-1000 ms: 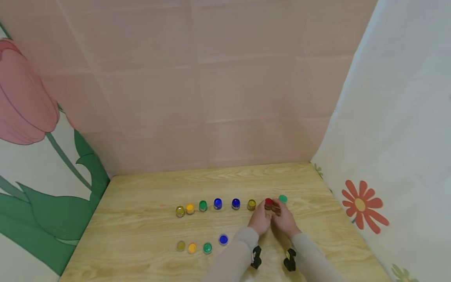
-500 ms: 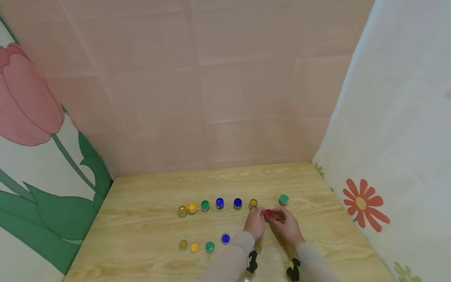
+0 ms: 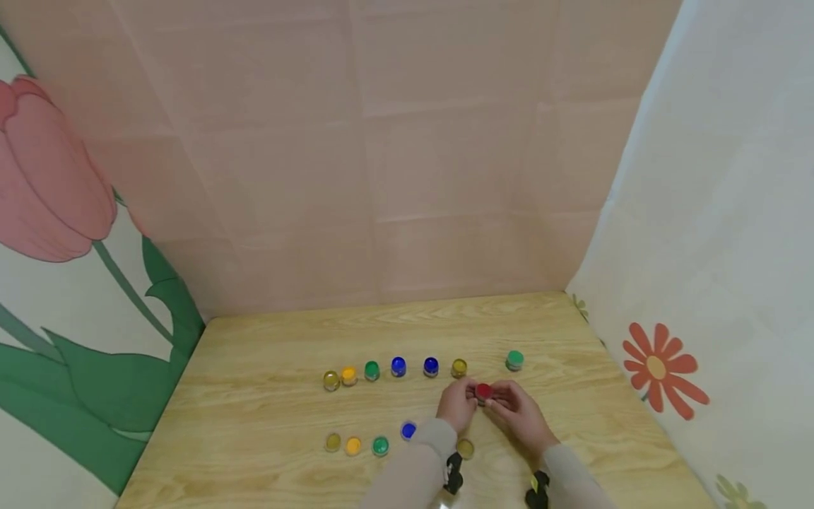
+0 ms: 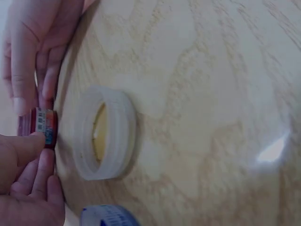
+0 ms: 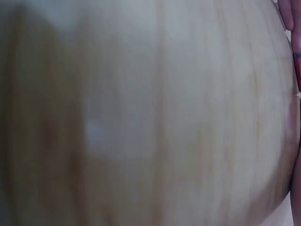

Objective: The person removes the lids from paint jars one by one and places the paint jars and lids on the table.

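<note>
1. Head view: both hands grasp a small red cylindrical jar with a printed label, nearer the right edge of the pale wood-grain table than its left edge. The left hand pinches it from the left, the right hand from the right. Whether its base touches the table, I cannot tell.

2. Same view, toward the table's back edge: six small round jars in olive, yellow, green and blue stand in a row. A green-topped round jar stands apart, toward the back right corner. Nearer the front lie four shallow round lids in matching colours, the blue one partly behind the left sleeve; a translucent olive lid lies beside the left wrist.

3. Left wrist view: thumb and fingers of each hand close on the red jar, beyond the olive lid's whitish plastic rim.

4. Right wrist view: blurred tabletop fills most of it; fingers and a red sliver of jar show at the right border.
</note>
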`<state>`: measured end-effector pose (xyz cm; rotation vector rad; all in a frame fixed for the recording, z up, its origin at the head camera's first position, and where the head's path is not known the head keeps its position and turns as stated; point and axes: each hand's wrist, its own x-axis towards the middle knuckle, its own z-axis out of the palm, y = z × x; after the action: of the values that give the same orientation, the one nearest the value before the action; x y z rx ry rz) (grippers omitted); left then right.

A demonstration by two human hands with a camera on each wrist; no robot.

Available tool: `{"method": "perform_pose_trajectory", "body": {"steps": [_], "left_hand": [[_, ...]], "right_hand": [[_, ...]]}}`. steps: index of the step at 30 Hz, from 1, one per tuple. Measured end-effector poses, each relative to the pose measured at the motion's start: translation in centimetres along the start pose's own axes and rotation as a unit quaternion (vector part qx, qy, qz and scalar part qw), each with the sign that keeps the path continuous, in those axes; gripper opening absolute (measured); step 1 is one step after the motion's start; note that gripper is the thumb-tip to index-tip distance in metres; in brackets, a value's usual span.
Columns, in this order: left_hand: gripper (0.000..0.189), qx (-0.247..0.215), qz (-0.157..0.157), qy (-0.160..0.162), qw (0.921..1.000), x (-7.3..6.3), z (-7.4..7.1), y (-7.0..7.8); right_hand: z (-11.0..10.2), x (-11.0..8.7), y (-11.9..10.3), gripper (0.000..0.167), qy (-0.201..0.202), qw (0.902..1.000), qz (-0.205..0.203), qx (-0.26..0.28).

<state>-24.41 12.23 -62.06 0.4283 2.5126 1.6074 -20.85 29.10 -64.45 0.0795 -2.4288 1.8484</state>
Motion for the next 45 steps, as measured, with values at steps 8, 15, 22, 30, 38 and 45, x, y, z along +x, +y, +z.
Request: {"method": "perform_pose_trajectory", "body": {"steps": [8,15,22,30,38,45], "left_hand": [[0.029,-0.030,0.006,0.009,0.9995,0.2,0.3,-0.9],[0.028,-0.028,0.001,0.014,0.9995,-0.1,0.2,-0.4],[0.026,-0.029,0.004,0.027,0.9992,-0.4,0.2,0.0],[0.026,-0.028,-0.001,0.031,0.9991,-0.5,0.3,0.2],[0.025,-0.026,-0.005,0.035,0.9990,-0.7,0.2,0.5],[0.025,-0.027,-0.018,0.031,0.9990,-0.5,0.2,0.6]], "right_hand": [[0.4,0.3,0.1,0.032,0.022,0.9995,0.018,-0.012],[0.3,0.5,0.0,0.030,0.024,0.9984,0.038,-0.036],[0.0,0.4,-0.2,0.030,0.013,0.9989,0.030,-0.035],[0.1,0.3,-0.4,0.036,0.015,0.9988,0.045,-0.011],[0.2,0.3,-0.6,0.033,0.018,0.9984,0.044,-0.031],[0.0,0.1,-0.5,0.033,0.016,0.9986,0.016,-0.047]]}}
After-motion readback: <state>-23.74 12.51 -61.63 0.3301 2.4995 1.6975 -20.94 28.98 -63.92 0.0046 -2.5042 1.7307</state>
